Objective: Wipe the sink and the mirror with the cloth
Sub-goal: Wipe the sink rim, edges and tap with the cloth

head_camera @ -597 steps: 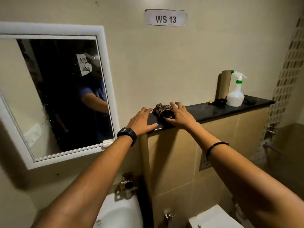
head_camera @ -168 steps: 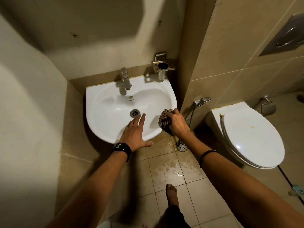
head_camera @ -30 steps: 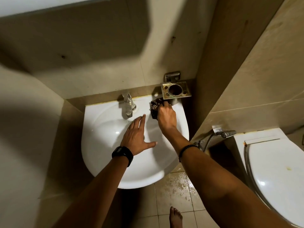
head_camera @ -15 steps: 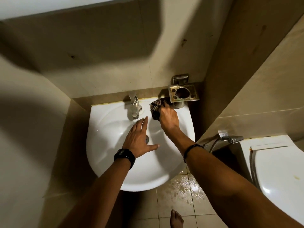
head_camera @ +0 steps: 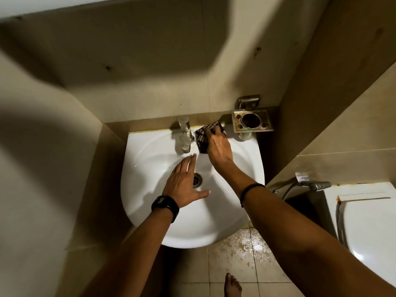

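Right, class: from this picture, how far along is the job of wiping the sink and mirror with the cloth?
Done: cloth picked up. Under way: the right hand presses it on the back ledge of the sink, between tap and metal holder; the left hand lies open over the basin by the drain. Left: the mirror, out of view.

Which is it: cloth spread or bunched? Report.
Bunched: the cloth is crumpled in the right hand on the rim of the sink beside the tap.
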